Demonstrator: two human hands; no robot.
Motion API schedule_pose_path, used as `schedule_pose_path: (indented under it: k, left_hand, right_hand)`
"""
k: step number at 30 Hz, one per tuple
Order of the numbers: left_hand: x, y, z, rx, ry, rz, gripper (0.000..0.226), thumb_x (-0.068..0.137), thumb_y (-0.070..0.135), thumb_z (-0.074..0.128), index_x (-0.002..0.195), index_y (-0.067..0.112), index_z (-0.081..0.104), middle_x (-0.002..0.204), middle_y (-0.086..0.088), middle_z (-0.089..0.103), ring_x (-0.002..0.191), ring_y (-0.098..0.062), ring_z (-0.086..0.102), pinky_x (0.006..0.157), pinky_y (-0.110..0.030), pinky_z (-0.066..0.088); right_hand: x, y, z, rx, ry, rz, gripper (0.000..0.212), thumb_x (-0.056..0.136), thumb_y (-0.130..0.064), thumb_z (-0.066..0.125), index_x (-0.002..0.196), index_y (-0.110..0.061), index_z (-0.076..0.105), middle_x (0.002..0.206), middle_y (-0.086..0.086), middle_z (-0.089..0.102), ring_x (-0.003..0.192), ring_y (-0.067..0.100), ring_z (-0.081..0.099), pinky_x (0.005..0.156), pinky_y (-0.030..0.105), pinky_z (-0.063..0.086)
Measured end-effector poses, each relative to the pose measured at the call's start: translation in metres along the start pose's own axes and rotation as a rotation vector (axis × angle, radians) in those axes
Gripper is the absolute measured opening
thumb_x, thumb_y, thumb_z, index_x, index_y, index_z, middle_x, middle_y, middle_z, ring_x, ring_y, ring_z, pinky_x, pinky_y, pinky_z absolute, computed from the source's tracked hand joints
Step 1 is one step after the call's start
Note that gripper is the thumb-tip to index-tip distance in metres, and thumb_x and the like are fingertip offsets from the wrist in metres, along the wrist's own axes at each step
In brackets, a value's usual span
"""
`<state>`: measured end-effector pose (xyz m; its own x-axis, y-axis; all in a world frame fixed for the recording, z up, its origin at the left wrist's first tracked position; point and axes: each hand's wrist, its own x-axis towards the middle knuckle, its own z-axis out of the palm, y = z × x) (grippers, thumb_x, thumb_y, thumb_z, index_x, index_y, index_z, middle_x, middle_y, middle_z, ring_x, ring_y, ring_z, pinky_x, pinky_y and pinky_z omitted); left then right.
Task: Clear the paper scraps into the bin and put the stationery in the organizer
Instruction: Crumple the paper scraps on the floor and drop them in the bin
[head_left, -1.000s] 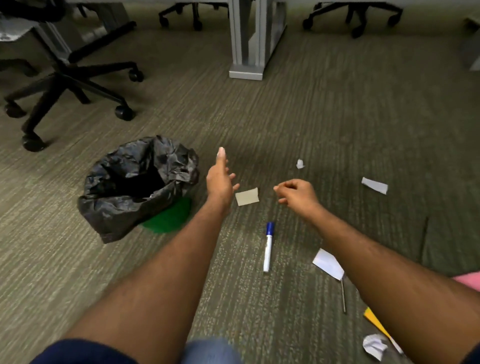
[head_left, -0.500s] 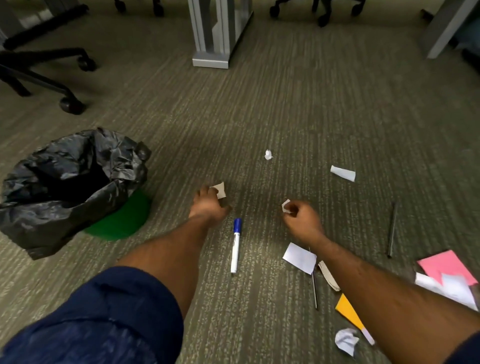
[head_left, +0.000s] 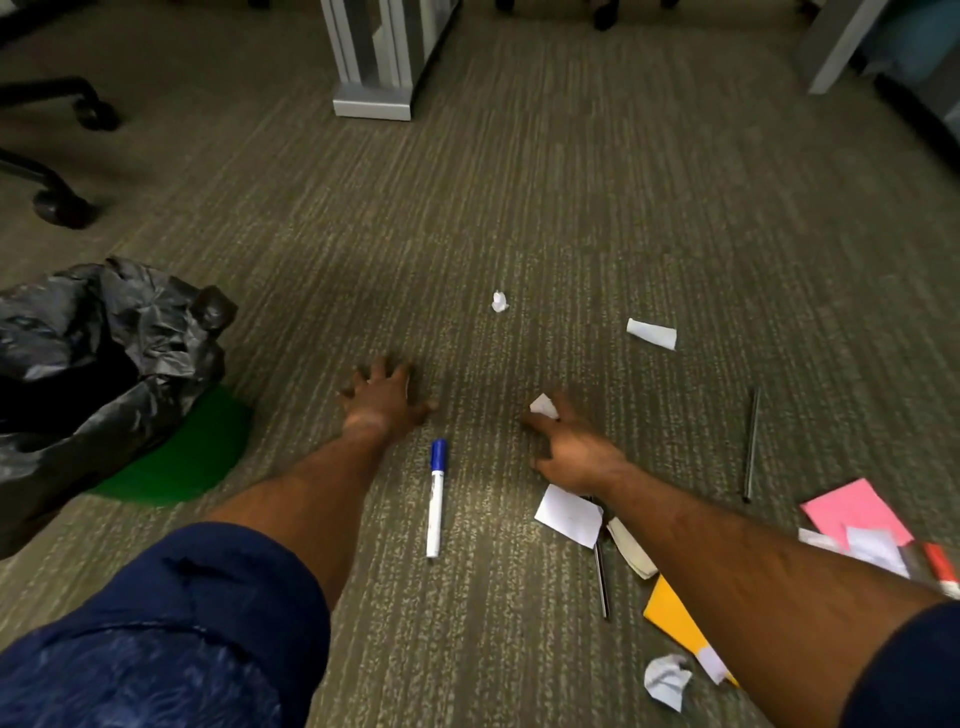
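My left hand (head_left: 382, 401) lies palm down on the carpet with fingers spread; nothing shows in it, and the beige scrap is out of sight. My right hand (head_left: 574, 449) pinches a small white paper scrap (head_left: 544, 406) at its fingertips. Between my forearms lies a blue-capped white marker (head_left: 436, 499). The green bin with a black liner (head_left: 98, 353) stands at the left. More white scraps (head_left: 500, 301) (head_left: 651, 332) lie farther out. A white sheet (head_left: 569, 514) and a black pen (head_left: 601, 582) sit by my right wrist.
At the right lie another dark pen (head_left: 750, 441), a pink note (head_left: 854, 509), a red marker (head_left: 940, 564), yellow paper (head_left: 675, 618) and a crumpled ball (head_left: 666, 680). A grey desk leg (head_left: 374, 57) and chair casters (head_left: 57, 205) stand beyond.
My left hand dropped from the air onto the beige scrap and now covers it. My right hand lowered toward the floor, its white scrap now showing. The view tilted down and right.
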<state>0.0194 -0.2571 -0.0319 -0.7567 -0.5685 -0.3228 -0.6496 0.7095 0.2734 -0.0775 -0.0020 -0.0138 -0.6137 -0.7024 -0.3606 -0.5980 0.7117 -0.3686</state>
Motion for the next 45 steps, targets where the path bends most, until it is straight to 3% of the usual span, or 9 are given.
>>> schedule_pose_path:
  k: [7,11,17,22,27,29,35,41,45]
  left_hand:
    - [-0.009,0.007,-0.005,-0.036,0.086,0.042,0.047,0.086,0.037,0.066,0.128,0.019,0.052,0.142,-0.016,0.036,0.128,-0.039,0.040,0.101,-0.050,0.044]
    - [-0.016,0.008,-0.008,-0.042,0.115,0.097,0.039,0.087,0.026,0.065,0.122,0.014,0.055,0.129,-0.017,0.043,0.117,-0.036,0.049,0.096,-0.042,0.047]
    - [-0.029,0.003,-0.010,-0.038,0.089,0.109,0.057,0.078,0.027,0.074,0.129,0.012,0.052,0.135,-0.015,0.044,0.124,-0.032,0.046,0.102,-0.041,0.044]
    - [-0.041,0.022,-0.017,-0.143,0.095,0.204,0.036,0.079,0.033,0.069,0.112,0.020,0.061,0.110,-0.003,0.059,0.095,-0.020,0.061,0.082,-0.036,0.055]
    - [-0.064,0.071,-0.023,0.023,-0.120,0.379,0.017,0.086,0.039,0.053,0.090,0.024,0.060,0.083,0.003,0.065,0.075,-0.017,0.064,0.066,-0.033,0.055]
    - [-0.076,0.092,-0.016,0.128,-0.136,0.481,0.027,0.082,0.050,0.052,0.078,0.024,0.056,0.075,0.002,0.063,0.067,-0.017,0.062,0.060,-0.029,0.050]
    - [-0.101,0.142,0.027,0.334,-0.229,0.722,0.052,0.077,0.057,0.063,0.118,0.027,0.050,0.111,-0.002,0.063,0.097,-0.024,0.062,0.075,-0.033,0.043]
    - [-0.107,0.148,0.056,0.403,-0.250,0.756,0.070,0.076,0.051,0.069,0.133,0.025,0.038,0.135,-0.010,0.045,0.108,-0.032,0.062,0.083,-0.044,0.053]
    - [-0.106,0.138,0.059,0.353,-0.247,0.671,0.064,0.079,0.048,0.067,0.131,0.022,0.040,0.127,-0.009,0.057,0.110,-0.030,0.060,0.086,-0.042,0.050]
  right_hand:
    - [-0.007,0.002,-0.002,-0.035,0.071,-0.008,0.043,0.088,-0.013,0.054,0.130,-0.016,0.058,0.141,0.012,0.043,0.128,0.031,0.043,0.107,0.037,0.040]
    - [-0.014,0.006,-0.006,0.073,0.192,0.017,0.026,0.083,-0.012,0.061,0.107,-0.003,0.068,0.119,0.011,0.058,0.109,0.028,0.058,0.092,0.032,0.049]
    - [-0.030,0.024,-0.011,0.350,0.373,0.213,0.009,0.078,-0.017,0.077,0.082,-0.011,0.072,0.087,0.004,0.071,0.072,0.010,0.062,0.063,0.022,0.048]
    - [-0.047,0.034,-0.008,0.617,0.460,0.268,0.013,0.071,-0.021,0.083,0.070,-0.021,0.071,0.070,-0.008,0.069,0.061,0.001,0.058,0.056,0.013,0.043]
    - [-0.067,0.046,-0.004,0.944,0.482,0.292,0.019,0.078,-0.003,0.073,0.083,-0.020,0.066,0.083,0.005,0.068,0.076,0.017,0.063,0.069,0.032,0.052]
    - [-0.073,0.051,-0.005,1.053,0.485,0.332,0.021,0.082,0.002,0.065,0.088,-0.019,0.067,0.087,0.008,0.067,0.079,0.020,0.061,0.071,0.035,0.051]
    - [-0.077,0.060,-0.002,1.367,0.478,0.530,0.019,0.087,-0.004,0.048,0.083,-0.013,0.064,0.079,0.010,0.066,0.068,0.023,0.069,0.054,0.029,0.054]
    - [-0.080,0.072,0.001,1.109,0.529,0.533,0.033,0.083,-0.003,0.052,0.054,-0.017,0.058,0.047,-0.004,0.057,0.049,0.013,0.055,0.057,0.033,0.043]
    - [-0.097,0.076,0.013,0.740,0.457,0.474,0.038,0.071,-0.046,0.076,0.063,-0.018,0.051,0.059,-0.001,0.052,0.058,0.017,0.049,0.058,0.034,0.039]
